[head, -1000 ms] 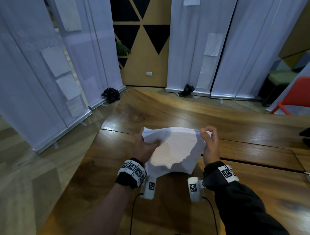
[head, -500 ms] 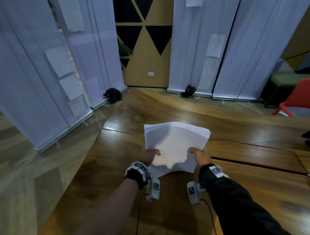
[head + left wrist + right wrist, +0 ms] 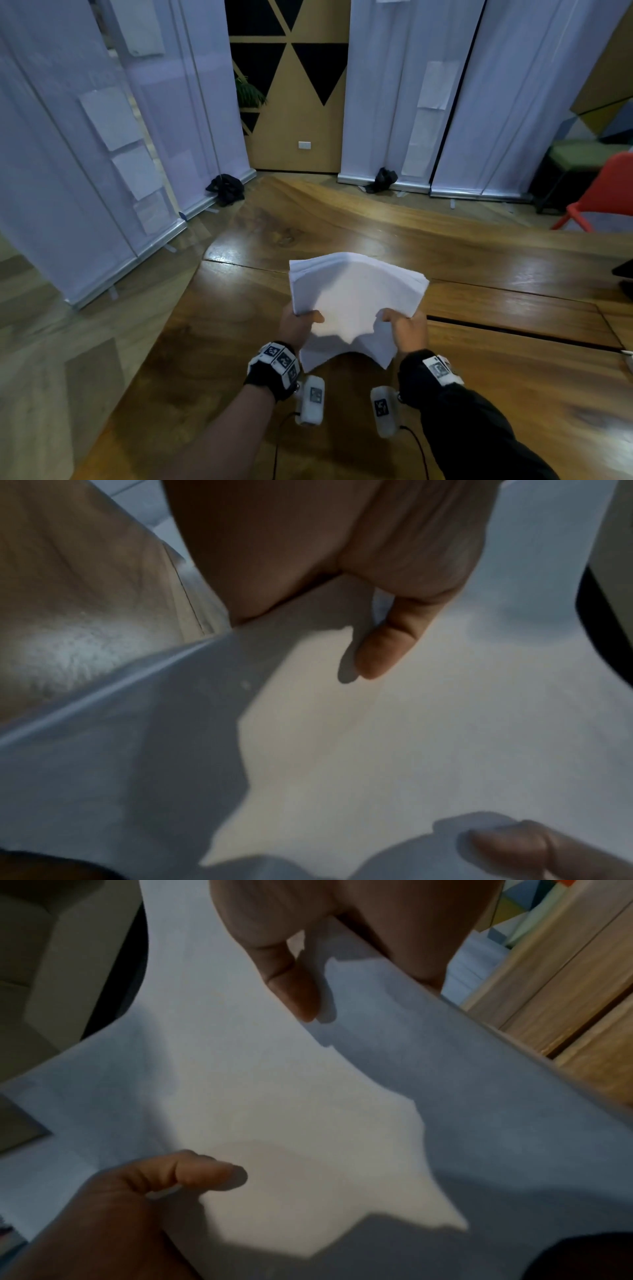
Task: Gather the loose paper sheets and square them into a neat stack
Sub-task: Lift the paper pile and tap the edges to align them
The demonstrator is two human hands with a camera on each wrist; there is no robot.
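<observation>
Though bowed, paper stack (image 3: 356, 294) lengthwise forward.

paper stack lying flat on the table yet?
No, both the left hand and right hand hold the paper stack up, bowed.

Matt white paper sheets (image 3: 352, 294) (slightly curled) over glossy wooden table (image 3: 513, 270).

Paper stack (image 3: 352, 301) sits above the table (image 3: 496, 274), held between the left hand (image 3: 297, 325) on its left edge and the right hand (image 3: 407, 330) on its right edge, both at the near half. Behind the table, banner stands (image 3: 404, 102) line the far side and another row (image 3: 85, 154) runs down the left. A chair (image 3: 606, 195) stands off the table's far right, beyond its edge
</observation>
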